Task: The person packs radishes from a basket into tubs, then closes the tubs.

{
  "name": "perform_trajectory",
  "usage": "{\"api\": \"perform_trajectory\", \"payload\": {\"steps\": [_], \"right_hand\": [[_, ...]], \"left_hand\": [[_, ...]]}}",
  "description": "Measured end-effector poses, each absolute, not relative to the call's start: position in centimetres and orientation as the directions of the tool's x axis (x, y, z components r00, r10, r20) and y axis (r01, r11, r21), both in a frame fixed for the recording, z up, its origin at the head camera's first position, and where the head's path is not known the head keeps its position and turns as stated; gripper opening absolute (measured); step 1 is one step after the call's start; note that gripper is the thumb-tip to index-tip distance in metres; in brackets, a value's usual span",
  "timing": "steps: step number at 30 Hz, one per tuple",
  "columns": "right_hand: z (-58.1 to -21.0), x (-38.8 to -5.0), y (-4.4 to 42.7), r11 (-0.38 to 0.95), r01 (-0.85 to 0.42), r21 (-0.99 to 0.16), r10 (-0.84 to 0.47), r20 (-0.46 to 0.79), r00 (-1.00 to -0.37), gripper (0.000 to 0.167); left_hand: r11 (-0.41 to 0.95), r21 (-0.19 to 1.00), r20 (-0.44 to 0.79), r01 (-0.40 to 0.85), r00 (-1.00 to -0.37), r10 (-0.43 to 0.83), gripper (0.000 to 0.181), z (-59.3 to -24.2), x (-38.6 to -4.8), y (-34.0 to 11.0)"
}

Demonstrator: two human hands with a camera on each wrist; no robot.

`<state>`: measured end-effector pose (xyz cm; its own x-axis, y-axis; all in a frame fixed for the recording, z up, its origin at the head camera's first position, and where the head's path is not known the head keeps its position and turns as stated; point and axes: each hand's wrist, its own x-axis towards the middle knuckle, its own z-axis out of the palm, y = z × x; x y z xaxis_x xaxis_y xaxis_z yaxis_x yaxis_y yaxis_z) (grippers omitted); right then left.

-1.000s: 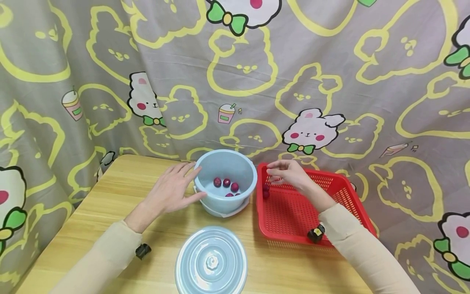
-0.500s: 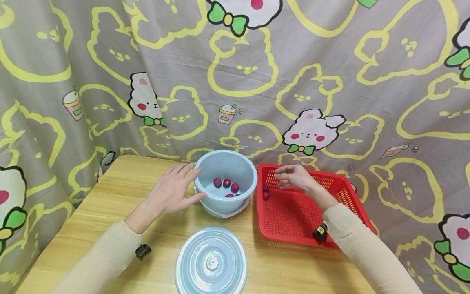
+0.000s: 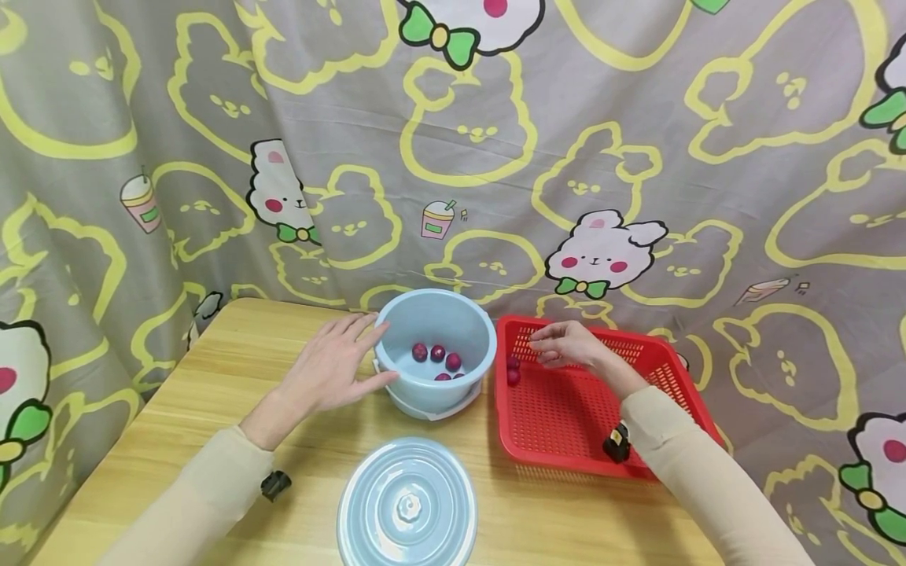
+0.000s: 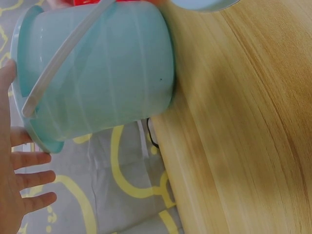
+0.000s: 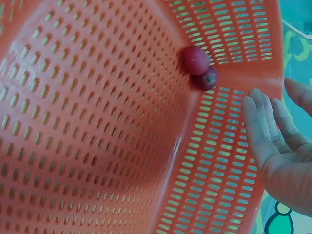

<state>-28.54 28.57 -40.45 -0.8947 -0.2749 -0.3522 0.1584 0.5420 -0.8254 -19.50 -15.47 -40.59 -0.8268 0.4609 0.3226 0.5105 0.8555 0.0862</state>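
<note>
Over the left rim of a light blue bucket (image 3: pixel 433 393) my left hand (image 3: pixel 322 371) spreads its straight fingers, holding nothing. In the left wrist view its fingers lie at the bucket's rim; I cannot tell whether they touch. Several dark red, plum-like fruits (image 3: pixel 438 353) lie on the bucket's bottom. Above the far left part of a red plastic basket (image 3: pixel 566 417) is my right hand (image 3: pixel 572 346), fingers loosely bent, thumb apart from them and nothing visible between. Two more of the round red fruits (image 5: pixel 196 60) touch each other in a basket corner.
A blue ridged lid (image 3: pixel 408 507) with a knob lies on the wooden table (image 3: pixel 297 503) in front of the bucket. The bucket's handle (image 4: pixel 63 58) hangs down outside. A patterned curtain (image 3: pixel 467 141) stands close behind.
My right hand has drawn a little to the right and down, away from the bucket, over the basket. My left hand and the fruits in the bucket look unchanged.
</note>
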Motion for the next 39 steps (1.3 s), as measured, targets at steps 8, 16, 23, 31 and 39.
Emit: {"api": "perform_trajectory", "payload": {"steps": [8, 16, 23, 31, 39], "right_hand": [[-41.4, -28.9, 28.7, 0.553, 0.182, -0.813, -0.307, -0.403, -0.862, 0.042], [-42.9, -29.3, 28.0, 0.586, 0.199, -0.785, -0.312, -0.446, -0.839, 0.037], [-43.6, -29.3, 27.7, 0.612, 0.185, -0.769, -0.324, -0.457, -0.828, 0.034], [-44.5, -29.4, 27.7, 0.630, 0.178, -0.756, -0.327, -0.465, -0.823, 0.028], [-44.8, -29.5, 27.6, 0.635, 0.180, -0.751, -0.323, -0.471, -0.821, 0.024]], "left_hand": [[0.855, 0.089, 0.324, 0.511, -0.827, 0.460, 0.089, -40.6, -19.4, -15.5], [0.856, 0.092, 0.321, 0.509, -0.828, 0.459, 0.089, -40.6, -19.4, -15.5], [0.854, 0.091, 0.327, 0.513, -0.825, 0.461, 0.089, -40.7, -19.4, -15.5], [0.851, 0.092, 0.336, 0.517, -0.821, 0.462, 0.089, -40.7, -19.5, -15.5], [0.852, 0.091, 0.333, 0.516, -0.822, 0.462, 0.089, -40.6, -19.5, -15.4]]}}
